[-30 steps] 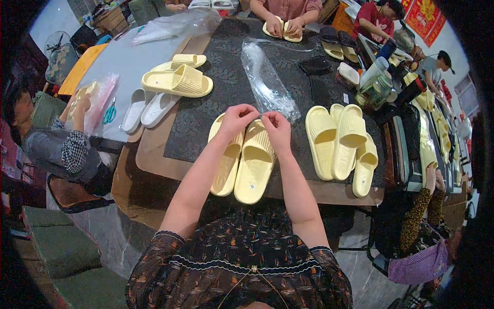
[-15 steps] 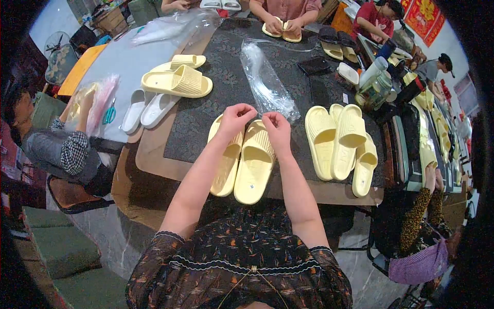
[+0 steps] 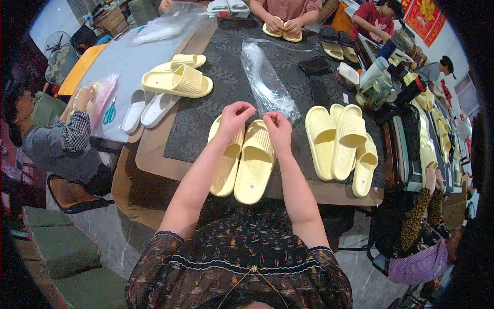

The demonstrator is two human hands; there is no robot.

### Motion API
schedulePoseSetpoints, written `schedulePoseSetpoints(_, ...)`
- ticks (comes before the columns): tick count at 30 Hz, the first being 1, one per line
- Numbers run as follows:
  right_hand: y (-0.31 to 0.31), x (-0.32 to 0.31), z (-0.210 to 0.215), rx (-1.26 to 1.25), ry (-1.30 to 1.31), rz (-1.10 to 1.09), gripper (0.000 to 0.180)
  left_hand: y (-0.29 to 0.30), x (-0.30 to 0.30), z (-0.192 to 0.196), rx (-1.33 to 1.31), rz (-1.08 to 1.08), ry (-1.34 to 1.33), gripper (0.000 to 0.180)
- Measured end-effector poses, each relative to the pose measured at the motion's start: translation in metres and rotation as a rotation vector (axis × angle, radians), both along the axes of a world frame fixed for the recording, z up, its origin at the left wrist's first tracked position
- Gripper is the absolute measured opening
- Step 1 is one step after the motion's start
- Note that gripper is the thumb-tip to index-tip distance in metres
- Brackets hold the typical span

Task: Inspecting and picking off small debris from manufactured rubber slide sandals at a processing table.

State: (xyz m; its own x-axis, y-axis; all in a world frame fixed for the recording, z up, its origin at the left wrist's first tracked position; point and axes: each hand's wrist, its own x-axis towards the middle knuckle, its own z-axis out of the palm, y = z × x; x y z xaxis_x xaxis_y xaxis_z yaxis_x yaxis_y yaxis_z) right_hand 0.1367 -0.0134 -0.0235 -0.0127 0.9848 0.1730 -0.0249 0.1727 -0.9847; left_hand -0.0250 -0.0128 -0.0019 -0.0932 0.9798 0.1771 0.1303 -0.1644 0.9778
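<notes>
A pair of pale yellow slide sandals lies side by side at the table edge before me, the left slide [image 3: 225,166] and the right slide [image 3: 256,160], both with ribbed straps. Over the toe end of the left one, my left hand [image 3: 237,117] is closed in a pinch. My right hand [image 3: 278,131] also pinches, above the toe of the right slide. Whatever sits between the fingertips is too small to make out. Just beyond my hands lies a clear plastic bag [image 3: 267,77] on the dark patterned mat [image 3: 221,67].
More yellow slides [image 3: 350,139] lie to my right. On the left are stacked yellow slides [image 3: 177,80], white slides [image 3: 146,109] and teal scissors [image 3: 109,113]. Bottles and a glass jar [image 3: 374,90] stand at the right. Several co-workers sit around, one holding yellow slides [image 3: 283,28] opposite.
My fingertips have drawn slightly apart while both hands stay over the slides. The co-worker on the left has shifted a hand over the pinkish plastic bags.
</notes>
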Motion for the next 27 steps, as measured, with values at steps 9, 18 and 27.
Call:
schedulePoseSetpoints(9,0.0,-0.003,-0.002,0.015,0.016,-0.003,0.013,-0.002,0.005,-0.001,0.011,-0.064,-0.035,0.017)
schedulePoseSetpoints(18,0.002,-0.003,-0.006,0.0,0.034,-0.017,0.014,-0.001,0.003,-0.005,0.018,-0.099,0.045,0.016)
schedulePoseSetpoints(27,0.002,-0.002,-0.006,0.047,-0.017,-0.034,0.014,-0.001,0.002,-0.004,0.012,-0.136,0.103,0.017)
